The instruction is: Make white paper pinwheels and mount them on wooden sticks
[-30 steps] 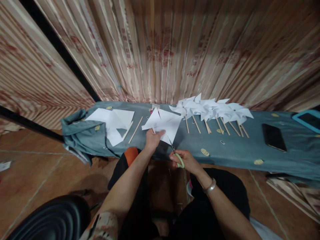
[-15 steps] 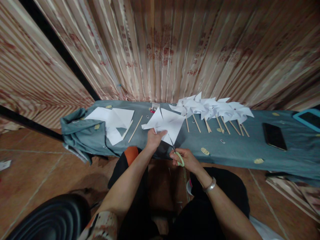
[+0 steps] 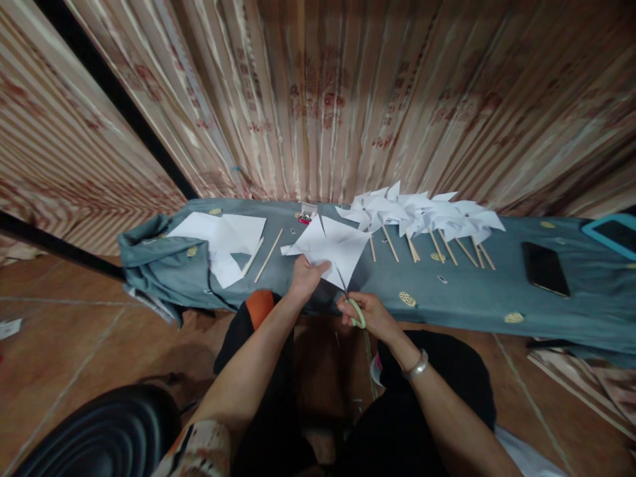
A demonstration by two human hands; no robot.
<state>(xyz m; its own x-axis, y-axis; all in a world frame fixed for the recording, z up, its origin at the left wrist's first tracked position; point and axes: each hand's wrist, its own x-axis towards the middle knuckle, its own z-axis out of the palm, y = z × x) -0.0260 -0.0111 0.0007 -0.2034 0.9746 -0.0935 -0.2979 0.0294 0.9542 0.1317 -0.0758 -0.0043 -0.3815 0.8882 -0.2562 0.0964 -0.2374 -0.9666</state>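
A white paper square (image 3: 342,242) with slits running in from its corners is pinched at its lower left by my left hand (image 3: 307,275), thumb on top. My right hand (image 3: 365,310) grips light green-handled scissors (image 3: 356,314), whose blades lie at the slit in the paper's lower corner. Beyond the paper, to the right, several white paper pinwheels (image 3: 422,213) on wooden sticks lie overlapping in a row. Left of my left hand, a single wooden stick (image 3: 269,256) rests on the cloth beside more white paper sheets (image 3: 218,242).
A grey-green cloth (image 3: 467,301) covers the narrow bench. A black phone (image 3: 545,269) and a blue-framed device (image 3: 613,235) lie on the right. Behind the paper sits a small container of shiny bits (image 3: 305,217). A black stool (image 3: 99,437) stands at lower left, and a curtain (image 3: 318,99) hangs behind.
The paper's slit corners sit flatter than before, with the upper left flap closer to the rest of the sheet. Both hands have hardly moved.
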